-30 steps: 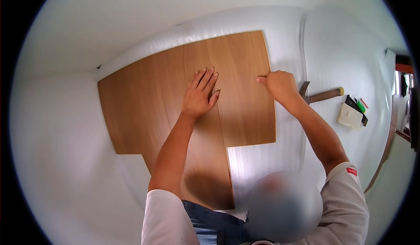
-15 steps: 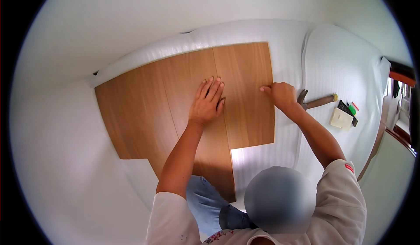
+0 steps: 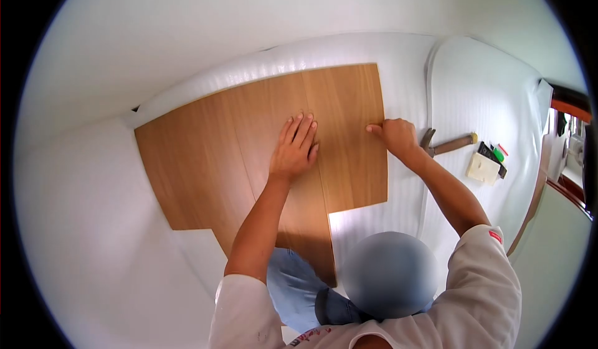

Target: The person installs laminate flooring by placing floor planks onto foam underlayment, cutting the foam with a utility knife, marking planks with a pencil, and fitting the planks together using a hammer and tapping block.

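Observation:
Wooden floor planks (image 3: pixel 193 156) lie joined side by side on white foam sheeting (image 3: pixel 405 69). My left hand (image 3: pixel 294 146) rests palm down on the middle planks, its fingers stretched out near a seam. At the right edge of the rightmost plank (image 3: pixel 349 162) is my right hand (image 3: pixel 395 138), its fingers curled over the edge and its thumb on the top face. Just right of that hand, a hammer (image 3: pixel 451 145) with a brown handle lies on the foam.
Beyond the hammer lie a cream block (image 3: pixel 483 169), a black flat tool (image 3: pixel 500 169) and a small green item (image 3: pixel 498 155). White walls (image 3: pixel 81 162) bound the left and far sides. A doorway (image 3: pixel 570 143) stands at the far right.
The camera view has shifted, so the planks and tools appear lower than a second ago. Both hands keep nearly the same places on the planks.

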The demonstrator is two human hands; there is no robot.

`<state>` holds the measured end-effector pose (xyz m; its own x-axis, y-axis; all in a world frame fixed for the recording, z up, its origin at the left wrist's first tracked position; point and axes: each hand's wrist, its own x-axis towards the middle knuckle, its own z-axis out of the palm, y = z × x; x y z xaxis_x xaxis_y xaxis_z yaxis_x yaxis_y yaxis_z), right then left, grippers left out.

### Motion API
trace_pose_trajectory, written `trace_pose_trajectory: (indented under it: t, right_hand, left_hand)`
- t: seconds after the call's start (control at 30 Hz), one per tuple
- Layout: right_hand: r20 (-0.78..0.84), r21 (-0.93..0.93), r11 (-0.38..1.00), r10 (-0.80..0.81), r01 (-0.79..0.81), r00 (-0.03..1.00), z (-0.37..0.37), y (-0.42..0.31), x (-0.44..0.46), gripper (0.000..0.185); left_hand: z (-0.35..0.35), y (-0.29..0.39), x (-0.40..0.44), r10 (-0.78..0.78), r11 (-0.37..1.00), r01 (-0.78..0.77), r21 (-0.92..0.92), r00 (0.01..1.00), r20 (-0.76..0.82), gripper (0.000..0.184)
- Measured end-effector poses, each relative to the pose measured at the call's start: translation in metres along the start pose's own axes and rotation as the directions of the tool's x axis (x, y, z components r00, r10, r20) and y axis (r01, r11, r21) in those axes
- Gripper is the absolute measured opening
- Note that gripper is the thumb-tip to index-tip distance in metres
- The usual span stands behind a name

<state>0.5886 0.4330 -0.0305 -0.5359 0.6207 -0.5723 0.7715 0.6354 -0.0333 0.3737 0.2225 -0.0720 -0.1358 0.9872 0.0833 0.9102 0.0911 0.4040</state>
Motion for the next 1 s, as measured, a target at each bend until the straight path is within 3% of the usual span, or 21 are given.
trace_pose_trajectory:
  t: [0.17,0.27,0.33,0.37,0.43,0.47,0.53,0.57,0.87,1.0]
  right_hand:
    - [0.05,0.007,1.0,0.017,-0.017,0.999,-0.002,0.0,0.0,0.065]
    - [-0.066,0.072,0.997,0.003,0.002,0.998,0.009,0.001,-0.007,0.063]
    - [-0.07,0.174,0.976,0.145,-0.131,0.987,0.016,-0.006,-0.018,0.053]
    - [-0.06,0.171,0.979,0.123,-0.111,0.991,0.023,-0.006,-0.026,0.053]
    - [-0.323,0.374,0.926,0.177,-0.046,0.93,0.047,-0.009,-0.045,0.037]
    - [-0.316,0.375,0.926,0.17,-0.042,0.933,0.061,-0.012,-0.053,0.037]
    - [-0.519,0.492,0.869,0.249,0.047,0.817,0.093,-0.016,-0.057,0.028]
    - [-0.672,0.43,0.894,0.222,0.128,0.707,0.108,-0.018,-0.052,0.023]
    - [-0.698,0.464,0.856,0.193,0.229,0.69,0.103,-0.015,-0.054,0.019]
    - [-0.765,0.406,0.871,0.16,0.275,0.624,0.105,-0.014,-0.051,0.019]
  left_hand:
    - [-0.007,-0.001,0.003,0.015,1.0,-0.015,-0.002,1.0,0.0,0.048]
    - [-0.009,-0.001,0.001,-0.009,0.999,0.008,-0.046,1.0,-0.026,0.047]
    - [-0.011,-0.002,0.001,-0.034,0.995,0.027,-0.092,0.997,-0.067,0.047]
    - [-0.012,0.0,0.0,-0.056,0.995,0.051,-0.086,0.996,-0.062,0.047]
    - [-0.012,-0.002,0.002,-0.034,0.996,0.027,-0.091,0.996,-0.084,0.048]
    - [-0.012,-0.002,0.0,-0.043,0.995,0.036,-0.09,0.996,-0.078,0.048]
    - [-0.009,-0.003,0.001,-0.042,0.995,0.035,-0.089,0.996,-0.079,0.048]
    - [-0.008,-0.002,0.003,-0.042,0.995,0.035,-0.099,0.997,-0.072,0.048]
    - [-0.004,0.003,0.001,-0.044,0.999,0.046,0.019,0.994,-0.102,0.05]
    - [-0.001,0.009,-0.001,-0.068,0.992,0.079,0.093,0.991,-0.115,0.052]
